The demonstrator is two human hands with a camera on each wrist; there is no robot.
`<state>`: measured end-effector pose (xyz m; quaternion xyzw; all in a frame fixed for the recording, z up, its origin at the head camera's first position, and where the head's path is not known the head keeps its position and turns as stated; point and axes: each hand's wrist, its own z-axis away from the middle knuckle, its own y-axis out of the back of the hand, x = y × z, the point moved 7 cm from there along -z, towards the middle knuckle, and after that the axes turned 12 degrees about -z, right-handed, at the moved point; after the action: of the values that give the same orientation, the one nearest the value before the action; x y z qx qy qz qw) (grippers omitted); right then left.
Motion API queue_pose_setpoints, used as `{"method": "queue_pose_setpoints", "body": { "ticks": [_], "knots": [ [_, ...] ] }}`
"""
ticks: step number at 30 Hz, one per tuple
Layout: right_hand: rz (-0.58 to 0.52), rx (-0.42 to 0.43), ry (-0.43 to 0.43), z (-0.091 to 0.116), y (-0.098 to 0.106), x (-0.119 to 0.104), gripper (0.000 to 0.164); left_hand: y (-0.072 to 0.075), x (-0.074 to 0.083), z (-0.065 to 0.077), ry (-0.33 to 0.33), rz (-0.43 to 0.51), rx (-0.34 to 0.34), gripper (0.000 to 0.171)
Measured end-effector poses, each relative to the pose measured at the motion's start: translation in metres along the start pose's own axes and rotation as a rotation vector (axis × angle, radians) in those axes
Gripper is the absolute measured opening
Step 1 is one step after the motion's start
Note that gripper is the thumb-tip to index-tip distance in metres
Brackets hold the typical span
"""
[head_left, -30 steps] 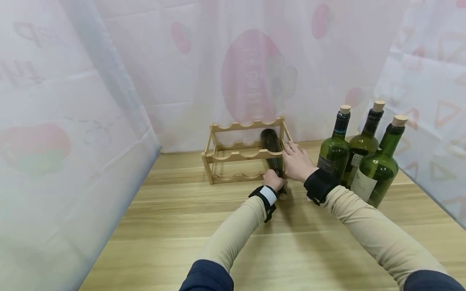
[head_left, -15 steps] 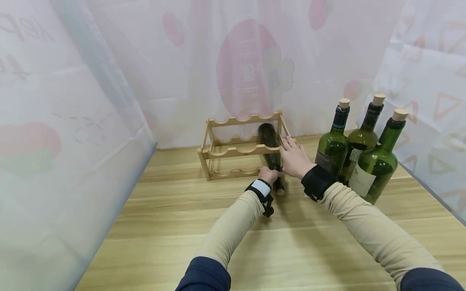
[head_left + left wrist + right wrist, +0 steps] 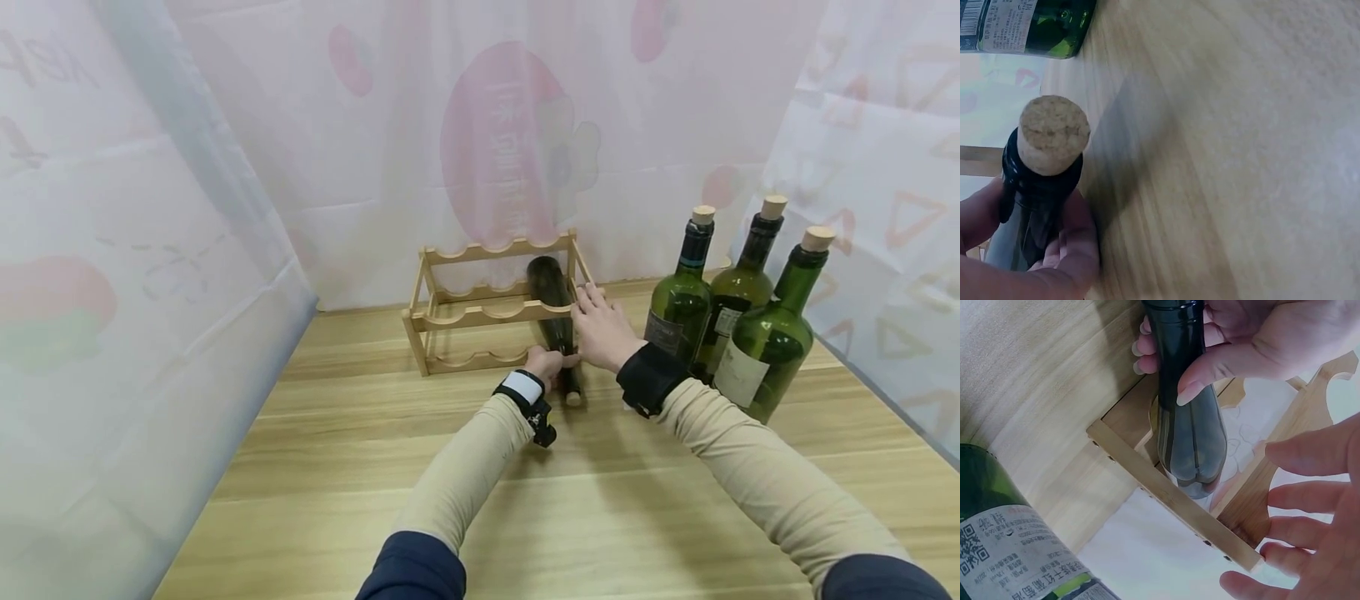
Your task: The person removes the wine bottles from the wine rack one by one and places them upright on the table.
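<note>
A dark glass wine bottle (image 3: 547,279) lies in the lower right slot of a wooden wine rack (image 3: 417,348), its corked neck sticking out toward the front. My left hand (image 3: 543,365) grips that neck, thumb on one side and fingers on the other. Close up in the left wrist view, the cork (image 3: 1054,134) sits just beyond the fingers. At the rack's upper front right corner rests my right hand (image 3: 603,332). The right wrist view has its fingers (image 3: 1300,497) spread and extended against the wood, holding nothing.
Three corked green wine bottles stand upright to the right: one at the left (image 3: 680,304), one behind (image 3: 742,287), and a larger one in front (image 3: 772,342). Printed curtains (image 3: 360,167) enclose the wooden table (image 3: 360,450) at the back and sides.
My left hand has slid slightly back along the neck toward the rack, baring more of the corked end. The right hand keeps its place on the corner. The head view has shifted a little.
</note>
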<state>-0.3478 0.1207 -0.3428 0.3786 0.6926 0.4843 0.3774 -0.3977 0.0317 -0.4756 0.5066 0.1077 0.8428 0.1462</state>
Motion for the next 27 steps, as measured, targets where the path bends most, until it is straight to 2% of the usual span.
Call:
{"method": "queue_pose_setpoints", "body": {
  "ticks": [5, 12, 15, 17, 22, 27],
  "knots": [
    [0.003, -0.007, 0.014, -0.003, 0.000, -0.002, 0.045, 0.005, 0.000, 0.004, -0.042, 0.047, -0.025, 0.053],
    [0.017, -0.031, 0.013, -0.007, -0.001, -0.001, 0.045, 0.012, 0.002, 0.008, -0.086, 0.077, -0.072, 0.069],
    [0.020, -0.039, 0.010, -0.007, -0.002, -0.001, 0.047, 0.015, 0.001, 0.011, -0.089, 0.088, -0.080, 0.070],
    [0.023, -0.037, 0.015, -0.007, -0.003, -0.001, 0.048, 0.016, -0.001, 0.013, -0.095, 0.094, -0.071, 0.059],
    [0.013, -0.031, 0.018, -0.004, -0.004, -0.002, 0.046, 0.015, -0.004, 0.021, -0.119, 0.082, -0.072, 0.021],
    [0.002, -0.040, 0.008, -0.003, -0.005, -0.001, 0.047, 0.012, -0.008, 0.030, -0.126, 0.106, -0.105, 0.021]
  ]
}}
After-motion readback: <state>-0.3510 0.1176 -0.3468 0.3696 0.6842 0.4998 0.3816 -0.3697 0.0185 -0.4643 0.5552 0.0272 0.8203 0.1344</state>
